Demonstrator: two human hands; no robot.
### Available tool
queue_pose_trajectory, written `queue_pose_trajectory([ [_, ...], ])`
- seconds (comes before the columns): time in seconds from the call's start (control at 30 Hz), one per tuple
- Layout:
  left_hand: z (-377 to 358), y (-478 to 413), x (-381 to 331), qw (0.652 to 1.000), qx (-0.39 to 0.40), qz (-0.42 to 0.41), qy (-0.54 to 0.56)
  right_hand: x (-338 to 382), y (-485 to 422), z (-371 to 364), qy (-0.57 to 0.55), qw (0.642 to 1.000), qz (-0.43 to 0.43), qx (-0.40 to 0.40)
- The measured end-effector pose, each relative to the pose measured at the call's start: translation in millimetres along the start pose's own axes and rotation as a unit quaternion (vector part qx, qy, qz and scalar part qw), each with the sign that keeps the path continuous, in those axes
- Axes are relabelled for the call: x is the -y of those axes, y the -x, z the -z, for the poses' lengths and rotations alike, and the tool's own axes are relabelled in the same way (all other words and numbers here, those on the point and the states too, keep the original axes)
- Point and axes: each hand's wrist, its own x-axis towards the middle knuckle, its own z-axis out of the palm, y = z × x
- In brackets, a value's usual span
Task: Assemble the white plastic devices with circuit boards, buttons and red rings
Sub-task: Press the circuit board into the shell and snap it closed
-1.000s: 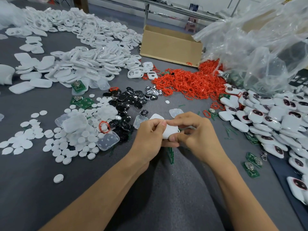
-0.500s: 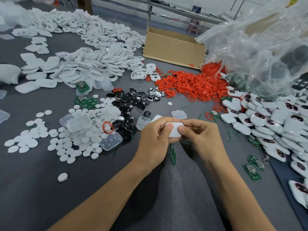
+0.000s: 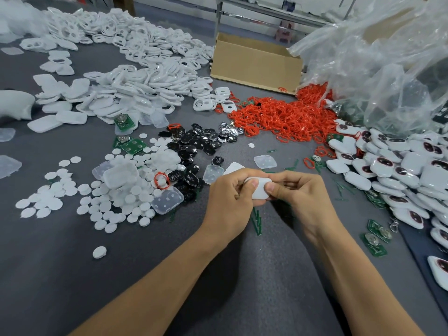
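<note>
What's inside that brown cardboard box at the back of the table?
The cardboard box shows only its outer front wall and top edge from the head camera. Its inside is hidden by that wall, so its contents cannot be told. Red rings are heaped on the table in front of it.

Probably assembly workshop, heaped white shells (image 3: pixel 135 93), red rings (image 3: pixel 286 117)

A dark grey table (image 3: pixel 72 275) fills most of the view. Beyond its far edge, a grey floor (image 3: pixel 174 18) is seen, crossed by a metal frame (image 3: pixel 219 18) (a pale upright with a long rail). A small pink stool (image 3: pixel 283 32) stands behind it. Even, soft lighting is cast throughout.
</note>
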Motion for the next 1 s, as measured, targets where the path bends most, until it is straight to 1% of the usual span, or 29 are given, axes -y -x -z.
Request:
queue_pose_trajectory([
  [0.07,0.1,-0.7,-1.9,1.000,0.001,-0.002,0.013,1.2,0.3,-0.7,0.013,1.000,0.020,-0.012],
  [0.17,-0.1,-2.0,-3.1,0.994,0.004,0.013,0.104,6.7,-0.2,-1.9,0.102,0.991,0.079,-0.034],
  [0.23,-0.3,-2.1,-3.0,0.989,-0.014,0.030,0.146,8.5,0.8,-4.0,0.142,0.984,0.096,-0.041],
  [0.37,0.1,-1.5,-4.1,0.983,-0.044,0.042,0.171,10.1,4.1,-7.0,0.153,0.980,0.117,-0.049],
  [0.47,2.4,-2.2,-4.7,0.981,-0.034,0.041,0.186,11.9,5.3,-6.3,0.132,0.984,0.112,-0.041],
  [0.6,2.5,-1.5,-4.9,0.984,-0.034,0.015,0.173,14.5,6.7,-6.9,0.092,0.990,0.104,-0.019],
  [0.73,2.7,-1.2,-5.3,0.988,-0.027,-0.012,0.152,16.2,6.9,-5.1,0.098,0.987,0.122,-0.025],
  [0.87,3.0,0.0,-6.1,0.992,-0.017,-0.038,0.116,16.5,6.9,-4.2,0.098,0.987,0.130,-0.012],
  [1.0,3.2,-0.6,-4.8,0.995,-0.039,-0.053,0.078,12.7,6.8,-5.7,0.109,0.985,0.131,-0.010],
])
